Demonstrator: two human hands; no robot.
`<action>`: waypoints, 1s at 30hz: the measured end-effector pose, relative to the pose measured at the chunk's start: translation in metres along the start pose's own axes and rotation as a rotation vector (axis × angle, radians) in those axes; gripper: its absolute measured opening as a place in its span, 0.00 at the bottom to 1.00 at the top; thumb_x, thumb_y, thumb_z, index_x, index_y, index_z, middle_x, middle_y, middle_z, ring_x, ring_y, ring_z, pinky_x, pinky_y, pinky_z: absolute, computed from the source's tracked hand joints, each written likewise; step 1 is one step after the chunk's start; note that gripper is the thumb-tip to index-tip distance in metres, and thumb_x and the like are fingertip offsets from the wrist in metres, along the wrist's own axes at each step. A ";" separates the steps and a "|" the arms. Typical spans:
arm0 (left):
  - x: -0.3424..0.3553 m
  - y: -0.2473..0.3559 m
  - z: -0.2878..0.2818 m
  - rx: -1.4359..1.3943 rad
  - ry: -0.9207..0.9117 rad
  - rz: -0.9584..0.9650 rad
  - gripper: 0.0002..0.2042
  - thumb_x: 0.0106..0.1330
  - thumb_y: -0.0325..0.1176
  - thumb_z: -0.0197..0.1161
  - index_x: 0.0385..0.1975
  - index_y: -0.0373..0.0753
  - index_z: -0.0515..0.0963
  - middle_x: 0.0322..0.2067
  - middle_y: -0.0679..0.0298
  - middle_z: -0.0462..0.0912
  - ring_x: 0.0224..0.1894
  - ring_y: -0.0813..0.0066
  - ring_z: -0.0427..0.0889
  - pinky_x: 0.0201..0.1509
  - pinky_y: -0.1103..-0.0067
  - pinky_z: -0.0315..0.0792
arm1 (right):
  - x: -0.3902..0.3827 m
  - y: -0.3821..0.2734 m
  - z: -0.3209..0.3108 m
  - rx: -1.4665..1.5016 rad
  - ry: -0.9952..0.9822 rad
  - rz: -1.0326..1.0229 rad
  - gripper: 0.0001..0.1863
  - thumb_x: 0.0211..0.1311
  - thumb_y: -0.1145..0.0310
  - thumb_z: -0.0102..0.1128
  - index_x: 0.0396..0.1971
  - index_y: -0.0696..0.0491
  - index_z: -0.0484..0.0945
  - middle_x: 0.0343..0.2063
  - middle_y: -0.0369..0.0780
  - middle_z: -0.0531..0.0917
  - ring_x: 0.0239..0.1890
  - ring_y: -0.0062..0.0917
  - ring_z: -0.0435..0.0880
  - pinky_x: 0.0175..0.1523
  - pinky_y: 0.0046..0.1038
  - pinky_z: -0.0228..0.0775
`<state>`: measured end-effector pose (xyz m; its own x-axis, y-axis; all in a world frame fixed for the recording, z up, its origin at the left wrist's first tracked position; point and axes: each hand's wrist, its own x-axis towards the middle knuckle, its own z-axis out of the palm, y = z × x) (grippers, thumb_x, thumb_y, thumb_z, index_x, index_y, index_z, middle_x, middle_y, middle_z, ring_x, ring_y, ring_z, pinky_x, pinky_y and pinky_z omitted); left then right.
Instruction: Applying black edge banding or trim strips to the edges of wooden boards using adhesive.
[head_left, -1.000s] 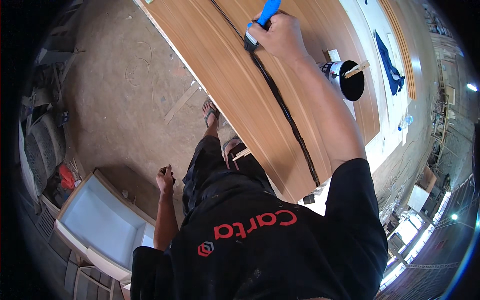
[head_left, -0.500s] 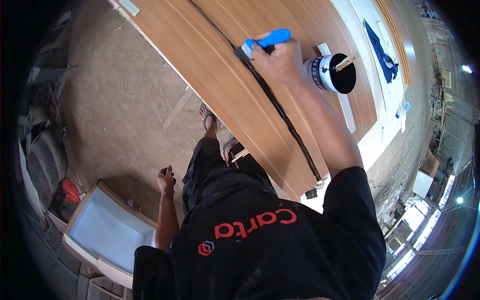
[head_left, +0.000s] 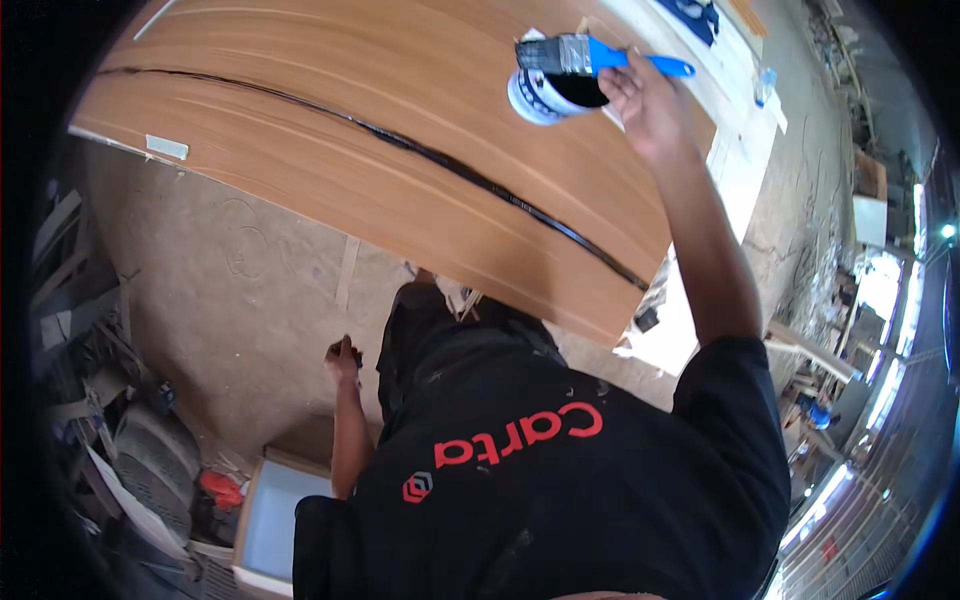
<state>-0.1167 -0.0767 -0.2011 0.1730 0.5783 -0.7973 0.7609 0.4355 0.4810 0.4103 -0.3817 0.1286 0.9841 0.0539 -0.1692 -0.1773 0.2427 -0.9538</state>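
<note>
Your right hand (head_left: pixel 645 100), top centre-right of frame, is closed on the blue-handled brush (head_left: pixel 590 55), bristles over the black-and-white paint can (head_left: pixel 545 95) on the wood surface (head_left: pixel 330 150). Left hand (head_left: pixel 343 358), mid-left, curled loosely, can't tell if holding anything. Pale label strip (head_left: pixel 165 147) sits on the surface's upper-left edge.

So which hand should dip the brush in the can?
Right, probably: the right hand holds the brush right over the can. The left hand hangs low, away from the board.
</note>
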 end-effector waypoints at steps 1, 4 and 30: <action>-0.004 0.011 -0.005 -0.034 -0.045 0.019 0.13 0.72 0.40 0.66 0.39 0.34 0.79 0.22 0.64 0.76 0.21 0.74 0.77 0.24 0.79 0.71 | -0.001 -0.001 0.012 0.041 0.093 0.094 0.08 0.73 0.71 0.61 0.41 0.60 0.81 0.27 0.38 0.83 0.28 0.22 0.82 0.35 0.22 0.76; -0.010 0.052 -0.007 -0.099 -0.105 0.068 0.12 0.72 0.39 0.66 0.40 0.35 0.79 0.24 0.64 0.77 0.23 0.73 0.79 0.27 0.80 0.72 | 0.022 0.012 0.015 0.033 0.203 0.195 0.08 0.73 0.69 0.61 0.40 0.59 0.82 0.25 0.37 0.82 0.25 0.21 0.80 0.32 0.20 0.73; -0.301 0.250 0.161 -0.434 -1.067 0.211 0.14 0.80 0.36 0.55 0.56 0.34 0.78 0.48 0.58 0.84 0.53 0.70 0.83 0.56 0.78 0.77 | -0.256 0.080 -0.038 -0.187 -0.272 0.063 0.08 0.67 0.70 0.69 0.40 0.59 0.84 0.30 0.37 0.85 0.30 0.15 0.78 0.35 0.16 0.70</action>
<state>0.1219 -0.2529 0.1000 0.8645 -0.1153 -0.4892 0.4126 0.7187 0.5597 0.1451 -0.4128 0.0862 0.9282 0.3254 -0.1806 -0.2078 0.0507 -0.9769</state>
